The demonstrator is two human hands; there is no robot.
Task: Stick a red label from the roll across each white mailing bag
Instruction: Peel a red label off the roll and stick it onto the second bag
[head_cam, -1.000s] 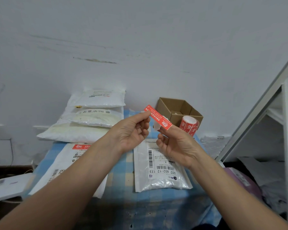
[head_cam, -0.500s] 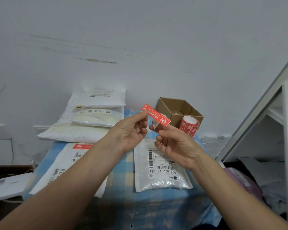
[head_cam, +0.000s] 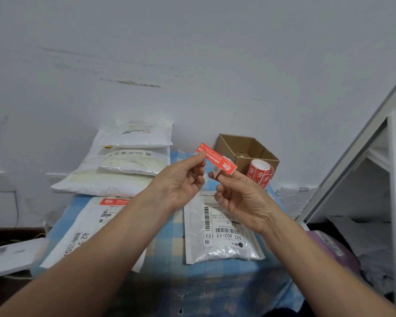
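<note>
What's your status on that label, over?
Left hand, right hand pinch red label ends, midair. White mailing bag below, no red label seen. Path clear.

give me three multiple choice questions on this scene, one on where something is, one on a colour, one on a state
1. The roll of labels stands:
A. just in front of the cardboard box
B. inside it
C. on the piled bags

2. The cloth under the bags is:
A. plain green
B. blue checked
C. black

3. The red label is:
A. stuck on a bag
B. wound on the roll
C. held in the air by both hands

Answers:
1 A: the roll sits on the cloth before the open box.
2 B: blue and pale squares show.
3 C: the left hand and right hand pinch its ends above the mailing bag.
</note>
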